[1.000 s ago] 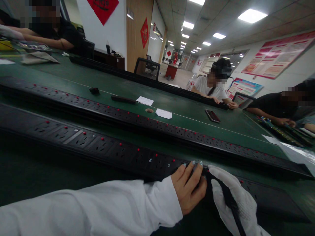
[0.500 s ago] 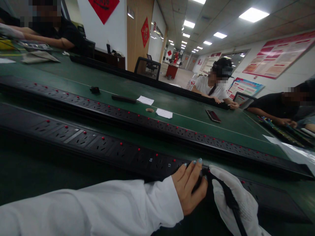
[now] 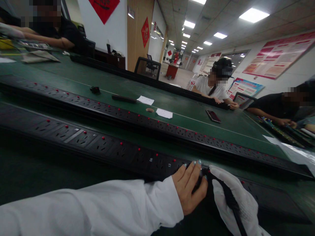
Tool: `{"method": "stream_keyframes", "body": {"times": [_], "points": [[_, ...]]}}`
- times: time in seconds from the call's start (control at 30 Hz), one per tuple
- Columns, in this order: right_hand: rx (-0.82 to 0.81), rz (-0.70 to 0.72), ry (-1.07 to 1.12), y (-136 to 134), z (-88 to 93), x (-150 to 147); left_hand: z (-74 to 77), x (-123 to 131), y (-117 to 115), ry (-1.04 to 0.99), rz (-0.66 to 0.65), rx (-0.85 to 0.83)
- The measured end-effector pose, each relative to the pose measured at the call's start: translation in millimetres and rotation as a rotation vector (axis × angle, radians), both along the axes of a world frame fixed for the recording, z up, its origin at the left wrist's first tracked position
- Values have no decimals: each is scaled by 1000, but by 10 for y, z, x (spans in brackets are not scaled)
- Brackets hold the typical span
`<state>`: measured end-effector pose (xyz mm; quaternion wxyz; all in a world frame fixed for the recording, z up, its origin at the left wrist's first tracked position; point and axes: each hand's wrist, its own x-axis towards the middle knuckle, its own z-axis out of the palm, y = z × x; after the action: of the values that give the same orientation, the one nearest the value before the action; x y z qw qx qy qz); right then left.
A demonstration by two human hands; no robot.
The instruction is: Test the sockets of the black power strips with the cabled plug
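A long black power strip (image 3: 108,149) with red caps or lights beside its sockets runs along the near side of the table. Lying across its top, my bare left hand (image 3: 189,188) has its fingers stretched toward the far edge and its thumb apart. Just right of it, my white-gloved right hand (image 3: 236,200) is closed around a black plug (image 3: 227,193) with a thick cable (image 3: 237,216) trailing down. The plug's front meets the strip close to my left fingertips; its contact with the socket is hidden.
Behind lies a second long power strip (image 3: 152,123). Beyond it are paper slips (image 3: 164,113), a tape roll (image 3: 149,110), a black bar (image 3: 123,99), a small black part (image 3: 94,89) and a phone (image 3: 213,116). Several people sit around the green table (image 3: 187,101).
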<state>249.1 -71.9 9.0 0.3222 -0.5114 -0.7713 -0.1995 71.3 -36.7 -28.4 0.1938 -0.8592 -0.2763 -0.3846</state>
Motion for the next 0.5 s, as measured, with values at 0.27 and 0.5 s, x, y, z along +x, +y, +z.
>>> {"method": "stream_keyframes", "body": {"times": [0.27,0.5], "points": [[-10,11,-13,-9,-5,15,-4,5,7,-49,-27,14],[-20,32,9,-13,-12,22,1,8,6,-78,-24,16]]}}
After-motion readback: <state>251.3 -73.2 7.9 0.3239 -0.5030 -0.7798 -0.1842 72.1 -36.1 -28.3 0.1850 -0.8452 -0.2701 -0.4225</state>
